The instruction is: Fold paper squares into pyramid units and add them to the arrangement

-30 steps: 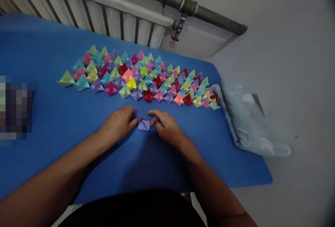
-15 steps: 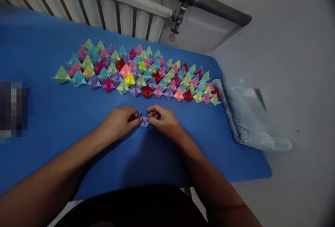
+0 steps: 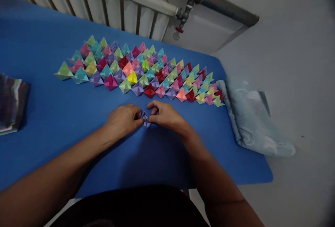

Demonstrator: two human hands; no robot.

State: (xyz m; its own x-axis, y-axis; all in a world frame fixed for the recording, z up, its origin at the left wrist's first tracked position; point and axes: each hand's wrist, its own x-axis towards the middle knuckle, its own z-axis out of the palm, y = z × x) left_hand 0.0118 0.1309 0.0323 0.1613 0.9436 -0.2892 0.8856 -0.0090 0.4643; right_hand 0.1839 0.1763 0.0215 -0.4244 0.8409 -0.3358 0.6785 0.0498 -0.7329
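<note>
A small folded purple paper (image 3: 146, 119) is held between both hands over the blue table, near the front middle. My left hand (image 3: 126, 118) pinches its left side with thumb and fingers. On the right side, my right hand (image 3: 165, 116) grips it with the thumb, its fingers curled above. Beyond the hands stand several rows of folded paper boats in many colours, among them a pink boat (image 3: 111, 82), a yellow boat (image 3: 132, 78) and a dark red boat (image 3: 150, 90).
The blue table (image 3: 65, 115) carries a stack of papers (image 3: 12, 105) at the far left. A folded light blue cloth (image 3: 251, 122) lies over the right edge. Behind the table are a white radiator (image 3: 115, 7) and a pipe with a red valve (image 3: 179, 30).
The purple paper's sides have drawn closer together, and it looks narrower between my hands. The view has shifted slightly, showing more of the stack at the left.
</note>
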